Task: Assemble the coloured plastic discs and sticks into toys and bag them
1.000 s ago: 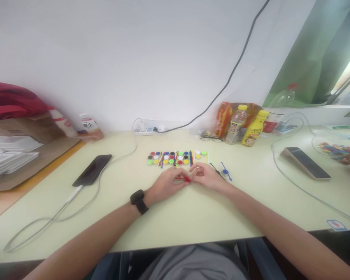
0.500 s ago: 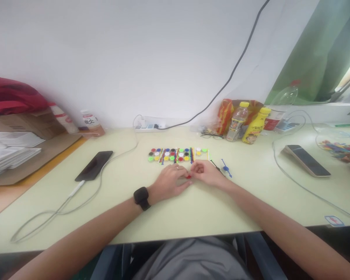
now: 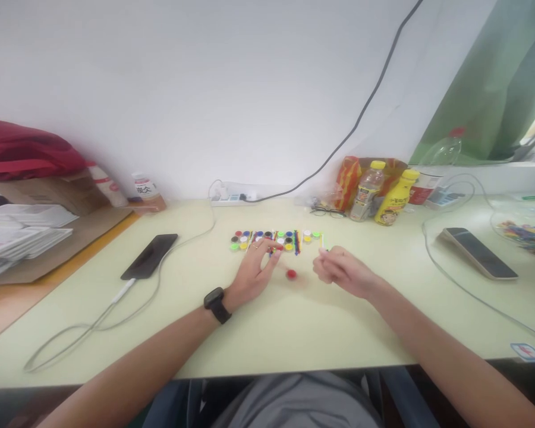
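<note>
One red disc (image 3: 291, 274) sits on the tabletop (image 3: 249, 351) between two hands, the left hand (image 3: 252, 270) at its nine o'clock, fingers apart, the right hand (image 3: 346, 272) at three, fingers curled together, with coloured discs (image 3: 268, 235), too covered to count, toward eleven, and two yellow-capped bottles (image 3: 390, 199) farther off toward one-thirty.

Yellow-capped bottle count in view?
2: the clear bottle and, just to its right, the yellow bottle. The red-and-yellow bag behind them could hide more.
</note>
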Available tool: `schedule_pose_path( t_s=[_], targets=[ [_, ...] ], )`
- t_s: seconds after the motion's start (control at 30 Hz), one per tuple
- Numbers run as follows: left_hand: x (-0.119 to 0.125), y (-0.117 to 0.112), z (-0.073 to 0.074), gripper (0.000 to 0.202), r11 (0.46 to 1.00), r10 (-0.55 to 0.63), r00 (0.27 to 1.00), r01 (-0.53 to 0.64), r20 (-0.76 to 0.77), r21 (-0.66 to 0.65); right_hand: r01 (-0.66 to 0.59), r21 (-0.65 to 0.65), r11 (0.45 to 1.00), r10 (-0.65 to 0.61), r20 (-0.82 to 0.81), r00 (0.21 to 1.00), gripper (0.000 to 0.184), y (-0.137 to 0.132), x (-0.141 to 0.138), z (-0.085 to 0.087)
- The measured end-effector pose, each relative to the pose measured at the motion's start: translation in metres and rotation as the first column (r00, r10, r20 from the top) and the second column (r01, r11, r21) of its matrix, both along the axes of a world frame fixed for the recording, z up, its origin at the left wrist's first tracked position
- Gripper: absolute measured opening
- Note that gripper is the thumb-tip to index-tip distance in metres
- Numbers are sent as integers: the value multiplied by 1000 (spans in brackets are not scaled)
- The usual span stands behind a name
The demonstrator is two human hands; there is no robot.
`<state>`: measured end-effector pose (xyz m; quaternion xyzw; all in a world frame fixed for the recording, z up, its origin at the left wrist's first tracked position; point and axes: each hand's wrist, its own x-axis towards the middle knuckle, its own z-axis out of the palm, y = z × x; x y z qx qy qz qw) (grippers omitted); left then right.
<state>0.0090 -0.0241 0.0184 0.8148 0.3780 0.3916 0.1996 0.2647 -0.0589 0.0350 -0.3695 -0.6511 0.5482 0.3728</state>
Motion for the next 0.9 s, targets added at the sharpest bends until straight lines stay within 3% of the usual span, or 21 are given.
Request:
schedule_pose_path(
  t_s=[0.07, 0.23, 0.3, 0.4, 0.47, 0.5, 0.6, 0.73, 0.9],
  targets=[
    [0, 1, 0, 26, 1000, 11, 1000, -11, 7, -4, 88, 25, 996, -85, -93, 992, 73, 3, 5, 5],
    [-3, 7, -7, 20, 1000, 27, 1000, -27, -8, -15, 337, 38, 941, -337, 3, 941, 57, 21, 17, -2],
    [-4, 9, -10, 19, 999, 38, 999, -38, -18, -9, 446, 87, 891, -450, 40, 892, 53, 29, 25, -6],
    [-5, 11, -11, 21, 998, 51, 998, -52, -22, -22, 592, 254, 765, -627, 81, 775, 51, 40, 39, -11],
    [-5, 12, -11, 22, 998, 56, 998, -56, -11, -36, 621, 362, 695, -693, 112, 712, 48, 48, 50, -15],
    [-5, 13, -11, 22, 997, 59, 998, -60, -3, -42, 611, 395, 686, -703, 143, 697, 46, 52, 56, -18],
    [-6, 13, -10, 24, 995, 71, 997, -69, 16, -75, 509, 417, 753, -642, 296, 707, 40, 65, 69, -27],
    [-11, 13, -9, 37, 993, 24, 1000, -23, 9, -119, 284, 402, 870, -458, 450, 766, 29, 81, 78, -36],
    [-21, 11, -8, 40, 989, -111, 984, 96, -142, -113, 171, 413, 894, -392, 539, 746, 30, 90, 78, -39]
  ],
)
